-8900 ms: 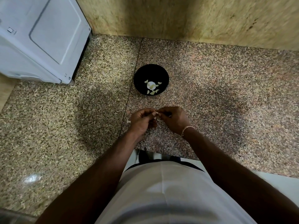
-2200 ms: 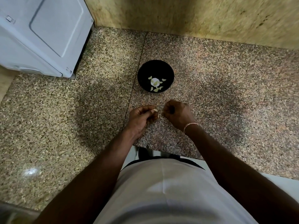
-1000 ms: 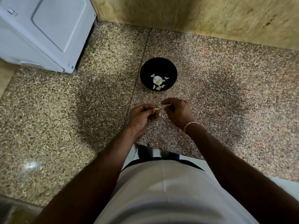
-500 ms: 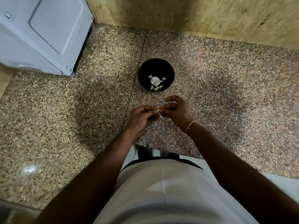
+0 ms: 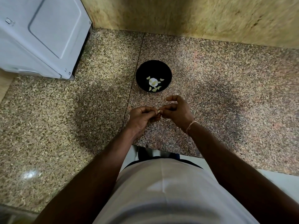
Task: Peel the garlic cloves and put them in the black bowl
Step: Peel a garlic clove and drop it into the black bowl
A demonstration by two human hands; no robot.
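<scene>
Over the speckled granite counter (image 5: 226, 94) by a yellowish wall (image 5: 210, 16), left hand (image 5: 142, 118) and right hand (image 5: 176, 112) both pinch one small pale garlic clove (image 5: 159, 112).

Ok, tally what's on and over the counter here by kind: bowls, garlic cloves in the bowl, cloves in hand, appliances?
Black bowl: 1
Garlic cloves in the bowl: about 7, small and hard to separate
Garlic clove in hand, pinched between left hand and right hand: 1
White appliance: 1
Total: about 10

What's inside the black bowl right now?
The black bowl holds several pale peeled garlic cloves scattered around a bright white patch at its centre, maybe glare. Nothing covers the inside; an exact count is unclear.
</scene>
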